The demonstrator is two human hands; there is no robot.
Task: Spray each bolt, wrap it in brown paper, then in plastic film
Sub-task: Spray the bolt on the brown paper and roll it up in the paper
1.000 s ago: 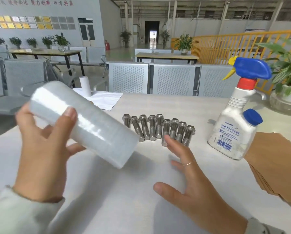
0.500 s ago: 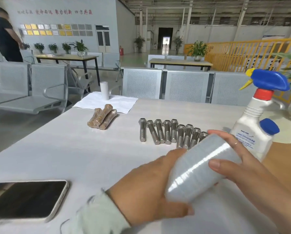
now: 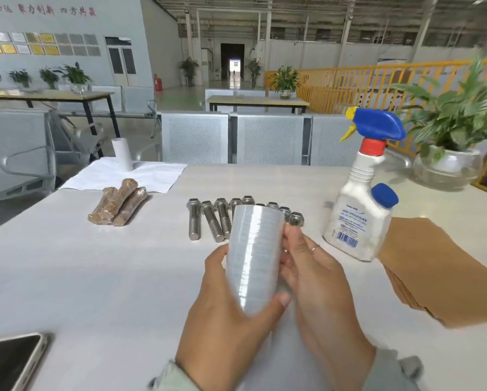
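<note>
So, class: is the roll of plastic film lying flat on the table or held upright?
Held upright. Both the left hand and right hand grip the roll of plastic film, standing on end, slightly tilted, in front of the bolts.

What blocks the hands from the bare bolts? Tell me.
The roll of plastic film, gripped upright by left hand and right hand, stands directly before the bolt row, hiding its middle bolts.

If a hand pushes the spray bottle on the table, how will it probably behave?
The spray bottle looks tall, with a bulky blue trigger head, so a high push would probably tip it rather than slide it. Its plastic body seems stiff and smooth, maybe a little slippery. How full it is, I cannot tell, so its weight is uncertain.
</note>
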